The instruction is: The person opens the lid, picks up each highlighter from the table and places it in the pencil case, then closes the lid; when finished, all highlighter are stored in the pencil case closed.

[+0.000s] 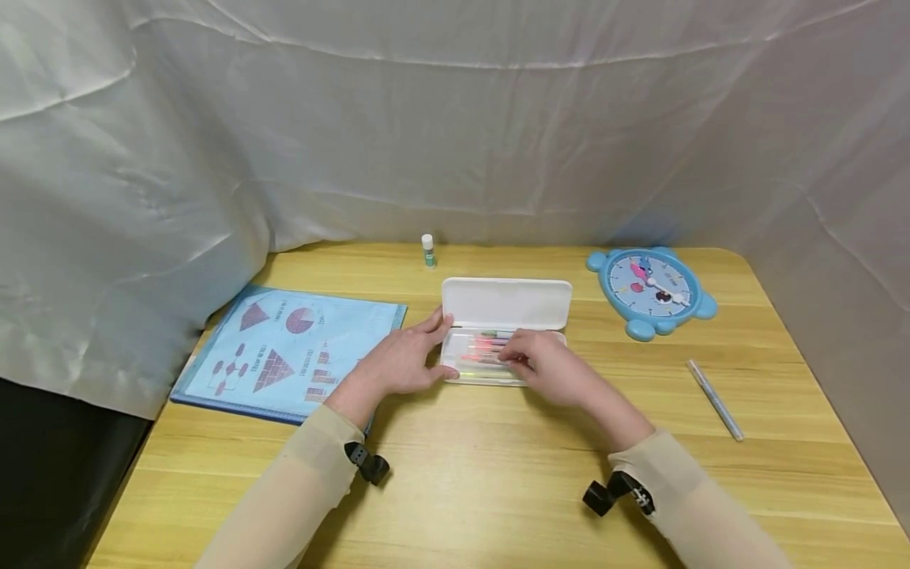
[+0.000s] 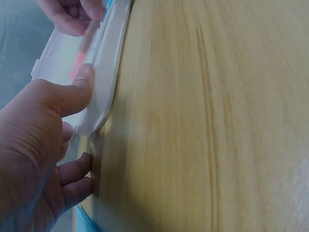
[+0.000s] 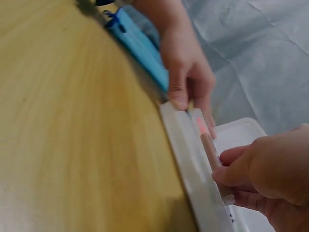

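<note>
A white pencil case [image 1: 506, 303] lies with its lid raised on the table, several coloured pens [image 1: 490, 335] inside it. My left hand [image 1: 407, 357] grips the case's left end, with the thumb [image 2: 83, 82] on the near edge and a finger at the far side. Between thumb and fingers, my right hand [image 1: 550, 365] pinches a pen with a glowing pink end and a brownish barrel [image 3: 210, 151], over the open case. In the left wrist view the right hand [image 2: 72, 17] partly hides that pen.
A blue zip folder [image 1: 284, 348] with printed shapes lies at the left. Behind the case stands a glue stick [image 1: 428, 251]. A blue toy clock [image 1: 650, 288] lies at the back right, with a silvery pen [image 1: 715, 400] nearer on that side. Grey cloth [image 1: 455, 142] hangs behind.
</note>
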The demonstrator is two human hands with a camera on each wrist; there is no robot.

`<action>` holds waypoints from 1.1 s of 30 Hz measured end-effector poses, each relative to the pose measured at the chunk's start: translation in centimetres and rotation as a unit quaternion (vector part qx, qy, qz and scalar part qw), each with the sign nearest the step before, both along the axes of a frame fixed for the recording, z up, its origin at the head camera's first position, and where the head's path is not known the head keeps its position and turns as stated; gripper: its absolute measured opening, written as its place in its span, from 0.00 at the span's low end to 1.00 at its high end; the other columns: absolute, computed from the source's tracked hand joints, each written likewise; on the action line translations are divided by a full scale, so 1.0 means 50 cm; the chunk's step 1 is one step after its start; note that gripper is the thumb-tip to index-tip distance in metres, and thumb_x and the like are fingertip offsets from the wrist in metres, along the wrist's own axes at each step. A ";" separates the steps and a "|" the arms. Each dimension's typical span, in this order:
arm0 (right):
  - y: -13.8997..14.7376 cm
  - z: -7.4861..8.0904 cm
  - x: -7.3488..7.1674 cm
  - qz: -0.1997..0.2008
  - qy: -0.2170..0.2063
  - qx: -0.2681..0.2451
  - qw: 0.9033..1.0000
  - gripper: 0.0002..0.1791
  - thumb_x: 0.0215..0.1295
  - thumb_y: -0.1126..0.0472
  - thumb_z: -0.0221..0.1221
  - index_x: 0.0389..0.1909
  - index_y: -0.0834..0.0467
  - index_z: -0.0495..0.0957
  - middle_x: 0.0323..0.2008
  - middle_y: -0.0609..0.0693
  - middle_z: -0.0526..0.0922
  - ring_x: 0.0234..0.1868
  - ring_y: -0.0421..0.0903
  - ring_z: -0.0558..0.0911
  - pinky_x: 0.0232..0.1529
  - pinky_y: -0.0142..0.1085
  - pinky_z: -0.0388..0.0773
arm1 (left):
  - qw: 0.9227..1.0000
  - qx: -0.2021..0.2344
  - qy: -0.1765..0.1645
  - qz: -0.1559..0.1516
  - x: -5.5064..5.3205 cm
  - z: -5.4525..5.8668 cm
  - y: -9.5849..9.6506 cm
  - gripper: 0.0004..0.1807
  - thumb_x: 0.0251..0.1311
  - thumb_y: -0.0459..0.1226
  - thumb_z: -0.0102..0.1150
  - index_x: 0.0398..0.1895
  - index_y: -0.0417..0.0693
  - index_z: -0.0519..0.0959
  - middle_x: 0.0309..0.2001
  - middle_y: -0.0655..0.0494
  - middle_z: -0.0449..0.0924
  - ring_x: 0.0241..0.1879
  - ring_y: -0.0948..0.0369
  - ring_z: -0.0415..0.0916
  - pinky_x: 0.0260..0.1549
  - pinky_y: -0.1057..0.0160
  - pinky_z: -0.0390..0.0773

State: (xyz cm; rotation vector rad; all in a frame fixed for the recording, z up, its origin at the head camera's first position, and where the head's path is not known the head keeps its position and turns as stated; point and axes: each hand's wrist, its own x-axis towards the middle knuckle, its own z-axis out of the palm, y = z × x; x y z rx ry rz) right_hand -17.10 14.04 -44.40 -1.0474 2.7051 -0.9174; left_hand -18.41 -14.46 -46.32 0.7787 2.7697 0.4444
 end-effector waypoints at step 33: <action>0.024 0.011 0.009 -0.025 0.000 0.004 1.000 0.12 0.68 0.75 0.65 0.49 0.66 0.88 0.44 0.55 0.88 0.46 0.52 0.86 0.51 0.49 0.84 | 1.000 0.005 -0.004 0.007 0.002 0.000 0.000 0.54 0.69 0.64 0.62 0.85 0.49 0.47 0.85 0.51 0.39 0.73 0.41 0.66 0.70 0.45 0.68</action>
